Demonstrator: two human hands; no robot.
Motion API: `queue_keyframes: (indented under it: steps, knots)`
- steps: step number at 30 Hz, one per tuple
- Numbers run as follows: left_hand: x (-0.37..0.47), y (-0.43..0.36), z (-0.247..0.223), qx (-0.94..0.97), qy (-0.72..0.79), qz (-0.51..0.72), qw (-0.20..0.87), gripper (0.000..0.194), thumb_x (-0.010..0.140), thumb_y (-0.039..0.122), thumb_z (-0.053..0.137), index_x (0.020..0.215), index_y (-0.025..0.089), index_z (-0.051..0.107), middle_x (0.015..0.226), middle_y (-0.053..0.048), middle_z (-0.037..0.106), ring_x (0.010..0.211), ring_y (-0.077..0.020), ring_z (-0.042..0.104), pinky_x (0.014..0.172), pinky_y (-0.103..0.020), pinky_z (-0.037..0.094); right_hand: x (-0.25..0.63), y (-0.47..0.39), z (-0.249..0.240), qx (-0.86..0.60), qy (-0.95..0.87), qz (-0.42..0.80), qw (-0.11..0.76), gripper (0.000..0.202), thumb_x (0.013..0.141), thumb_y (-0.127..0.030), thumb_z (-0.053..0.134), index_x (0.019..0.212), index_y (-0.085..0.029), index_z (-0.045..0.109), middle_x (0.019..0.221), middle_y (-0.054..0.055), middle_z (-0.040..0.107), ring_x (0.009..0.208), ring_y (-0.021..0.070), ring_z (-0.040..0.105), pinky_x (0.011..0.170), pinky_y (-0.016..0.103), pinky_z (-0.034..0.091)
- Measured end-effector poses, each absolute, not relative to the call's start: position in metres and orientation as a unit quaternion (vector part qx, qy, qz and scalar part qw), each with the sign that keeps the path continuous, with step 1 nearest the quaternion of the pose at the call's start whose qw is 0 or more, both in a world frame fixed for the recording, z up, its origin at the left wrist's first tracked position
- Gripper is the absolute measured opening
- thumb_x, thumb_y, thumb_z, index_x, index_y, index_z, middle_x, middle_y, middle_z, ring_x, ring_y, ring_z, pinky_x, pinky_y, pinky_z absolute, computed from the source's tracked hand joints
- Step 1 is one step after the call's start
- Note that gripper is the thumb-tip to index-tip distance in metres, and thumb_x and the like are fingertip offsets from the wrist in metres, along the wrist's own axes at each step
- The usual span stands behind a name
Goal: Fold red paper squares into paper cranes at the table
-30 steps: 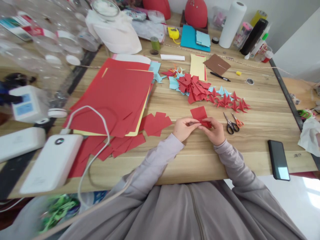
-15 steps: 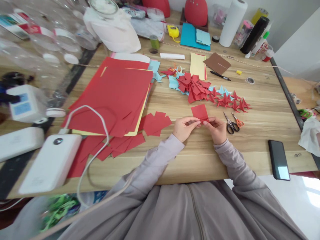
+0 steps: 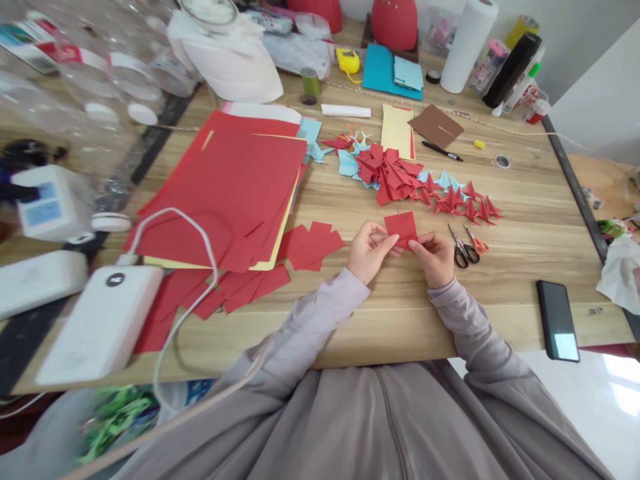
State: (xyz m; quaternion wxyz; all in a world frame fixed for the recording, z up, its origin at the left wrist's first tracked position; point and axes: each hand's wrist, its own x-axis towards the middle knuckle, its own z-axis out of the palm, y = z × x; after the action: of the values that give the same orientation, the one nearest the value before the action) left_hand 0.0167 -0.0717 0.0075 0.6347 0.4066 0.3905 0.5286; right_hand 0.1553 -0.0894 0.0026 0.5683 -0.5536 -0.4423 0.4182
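Observation:
A small square of red paper (image 3: 401, 227) is held up between my two hands, above the table. My left hand (image 3: 369, 251) pinches its lower left part, thumb in front and fingers behind. At the lower right corner, the thumb and fingers of my right hand (image 3: 436, 259) grip the same sheet. Just beyond lies a pile of folded red paper pieces (image 3: 387, 172), with red and light blue pointed shapes trailing to the right. Loose red paper squares (image 3: 313, 247) lie left of my left hand.
Black-handled scissors (image 3: 465, 252) and small orange scissors (image 3: 479, 244) lie right of my right hand. A phone (image 3: 557, 320) rests near the right front edge. Large red sheets (image 3: 230, 193), a white power bank (image 3: 100, 327) and its cable (image 3: 203, 233) occupy the left.
The red paper's lower edge was pinched by both hands; now more of its face shows. My left thumb has shifted up onto it, and my left fingers have opened out a little.

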Motion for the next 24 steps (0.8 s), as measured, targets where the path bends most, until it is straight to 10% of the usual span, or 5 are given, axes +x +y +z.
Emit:
queue_keyframes:
  steps: [17, 24]
  knots:
    - [0.017, -0.072, 0.008, 0.425, 0.389, 0.521, 0.630, 0.039, 0.069, 0.034, 0.069, 0.096, 0.017, 0.045, 0.069, -0.002, 0.067, 0.056, -0.0146, 0.065, 0.055, -0.027, 0.054, 0.154, -0.090, 0.004, -0.557, -0.443, 0.398, 0.579, 0.030, 0.061, -0.040, 0.075, 0.064, -0.018, 0.055, 0.058, -0.002, 0.061, 0.053, 0.0107, 0.056, 0.054, 0.025, 0.046]
    - [0.016, -0.083, 0.006, 0.565, 0.402, 0.585, 0.421, 0.017, 0.074, 0.029, 0.065, 0.085, 0.017, 0.062, 0.096, -0.008, 0.065, 0.083, -0.0149, 0.063, 0.072, -0.027, 0.054, 0.156, -0.090, 0.005, -0.550, -0.424, 0.395, 0.601, 0.029, 0.062, -0.038, 0.075, 0.065, -0.018, 0.055, 0.056, -0.003, 0.061, 0.052, 0.0100, 0.057, 0.054, 0.024, 0.045]
